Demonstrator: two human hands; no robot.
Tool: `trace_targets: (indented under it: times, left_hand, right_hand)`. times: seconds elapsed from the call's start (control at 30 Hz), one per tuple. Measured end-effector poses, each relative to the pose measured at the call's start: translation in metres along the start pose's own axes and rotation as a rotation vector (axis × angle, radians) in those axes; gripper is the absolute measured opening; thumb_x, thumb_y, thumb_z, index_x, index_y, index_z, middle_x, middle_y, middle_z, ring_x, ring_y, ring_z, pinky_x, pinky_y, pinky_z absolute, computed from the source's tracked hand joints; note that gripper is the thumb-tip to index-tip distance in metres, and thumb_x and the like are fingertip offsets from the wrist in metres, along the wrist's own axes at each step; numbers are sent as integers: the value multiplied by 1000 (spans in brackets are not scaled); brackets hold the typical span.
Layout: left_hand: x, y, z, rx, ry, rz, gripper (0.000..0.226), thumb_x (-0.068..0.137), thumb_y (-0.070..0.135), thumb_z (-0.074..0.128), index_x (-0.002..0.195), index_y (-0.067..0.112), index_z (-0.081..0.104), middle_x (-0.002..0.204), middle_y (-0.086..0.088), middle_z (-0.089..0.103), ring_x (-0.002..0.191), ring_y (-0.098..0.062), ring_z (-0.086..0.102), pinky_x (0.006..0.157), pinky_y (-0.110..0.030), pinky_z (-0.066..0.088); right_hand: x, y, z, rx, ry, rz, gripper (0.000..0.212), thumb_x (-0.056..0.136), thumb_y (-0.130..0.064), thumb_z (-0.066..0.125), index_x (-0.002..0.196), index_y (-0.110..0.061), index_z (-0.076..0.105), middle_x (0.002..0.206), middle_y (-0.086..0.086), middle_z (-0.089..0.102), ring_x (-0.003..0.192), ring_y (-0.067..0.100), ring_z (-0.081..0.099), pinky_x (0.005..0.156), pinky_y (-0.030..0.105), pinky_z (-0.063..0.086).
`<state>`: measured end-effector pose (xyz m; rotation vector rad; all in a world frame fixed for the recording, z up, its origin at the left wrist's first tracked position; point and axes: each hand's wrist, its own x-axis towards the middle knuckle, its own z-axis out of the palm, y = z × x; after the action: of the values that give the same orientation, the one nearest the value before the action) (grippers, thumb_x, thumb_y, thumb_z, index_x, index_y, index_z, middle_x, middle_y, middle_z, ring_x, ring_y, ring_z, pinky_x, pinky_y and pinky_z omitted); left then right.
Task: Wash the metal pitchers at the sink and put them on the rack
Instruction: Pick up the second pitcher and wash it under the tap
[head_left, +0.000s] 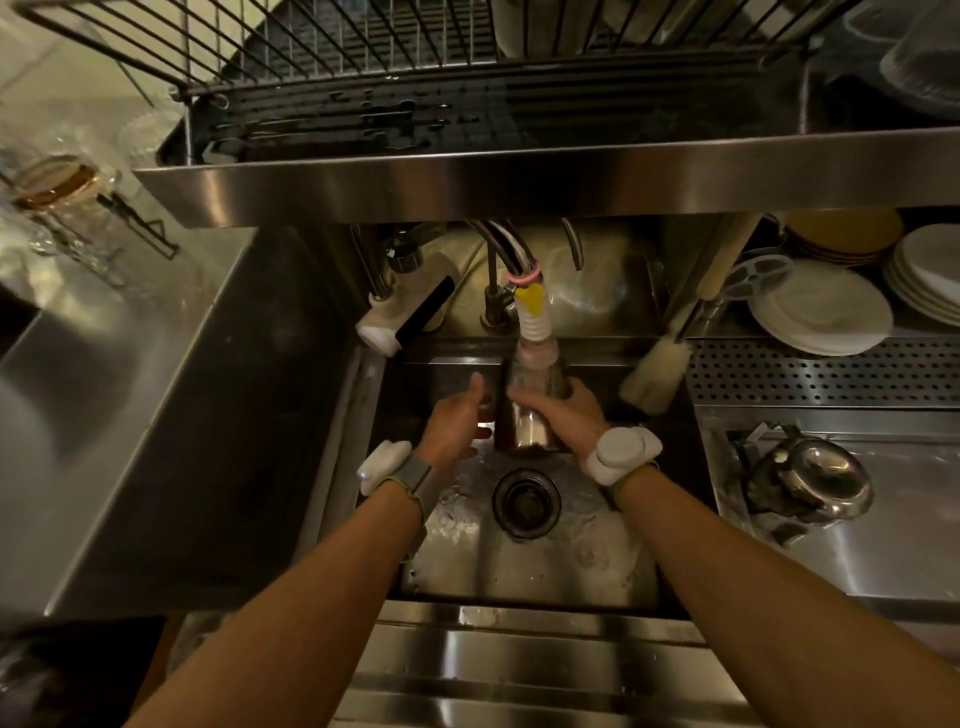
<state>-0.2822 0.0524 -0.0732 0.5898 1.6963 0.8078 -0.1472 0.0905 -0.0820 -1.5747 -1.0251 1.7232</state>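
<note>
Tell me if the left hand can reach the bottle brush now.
Probably not easily: the bottle brush leans at the far right, and the pitcher and right hand stand between it and the left hand.

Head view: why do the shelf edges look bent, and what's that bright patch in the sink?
In the head view, the wide-angle lens bows the steel shelf edge; light glares off the wet sink floor; the glasses at far left are blurred.
</note>
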Motion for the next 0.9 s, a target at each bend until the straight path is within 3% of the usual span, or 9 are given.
trace_targets:
  times: [0.07,0.17,0.27,0.37,0.5,0.6,0.67,0.8,0.9]
  left_hand:
    - [-1,2,4,-15,-31,5,52,93,57,40,115,17,64,111,-5,66,94,-20,62,87,-38,44]
    - [1,6,12,-2,-44,69,39,91,49,52,109,16,63,109,-7,66,97,-21,63,79,-31,48]
    - [2,10,18,-80,-61,49,42,89,41,60,117,9,59,110,-12,65,93,-23,64,85,-34,51]
    - [2,12,18,-169,-97,-67,49,87,54,54,110,12,65,108,-14,69,92,-27,68,80,-41,56]
    - [3,14,16,-253,-179,-195,54,91,59,43,118,17,62,102,-12,69,93,-26,66,72,-40,57]
    - [0,20,21,-346,-168,-275,54,95,56,34,117,14,59,90,-9,65,80,-23,62,68,-40,53]
    - [-1,21,22,-417,-189,-311,55,96,55,31,114,13,60,91,-9,65,79,-23,62,67,-39,53]
    - [2,17,23,-479,-238,-337,58,97,53,31,123,10,60,102,-11,69,88,-23,63,51,-26,56]
    - [4,17,20,-473,-268,-318,43,96,45,39,102,13,66,78,-8,74,81,-23,64,48,-28,57]
  right_hand:
    - [-4,0,1,51,-22,51,72,58,-45,84,117,-14,57,112,9,68,96,25,67,91,43,53]
    - [2,-4,0,107,19,60,29,76,-40,74,93,-18,65,103,13,69,93,29,67,94,44,51]
    - [-1,-13,1,-66,-18,120,45,87,-47,59,105,-7,67,110,22,66,104,36,62,94,49,50]
    - [-8,-21,-2,-71,-82,196,47,83,-61,55,97,-17,65,106,17,65,100,35,61,71,50,57]
    - [-8,-5,-14,-78,-153,50,77,70,-64,68,134,-30,43,130,3,54,114,32,56,65,48,59]
    - [-11,3,-20,-255,-182,-210,90,61,-32,87,131,-35,30,123,-6,52,109,16,57,74,30,57]
    - [-10,6,-19,-366,-171,-304,106,50,-24,93,134,-29,29,120,-7,52,110,10,54,84,19,48]
    - [-5,7,-16,-537,-68,-372,123,27,-49,88,133,-29,27,130,0,49,117,19,53,96,38,49]
    - [-8,6,-15,-590,-61,-390,123,29,-51,86,133,-28,25,134,1,46,117,22,53,95,42,49]
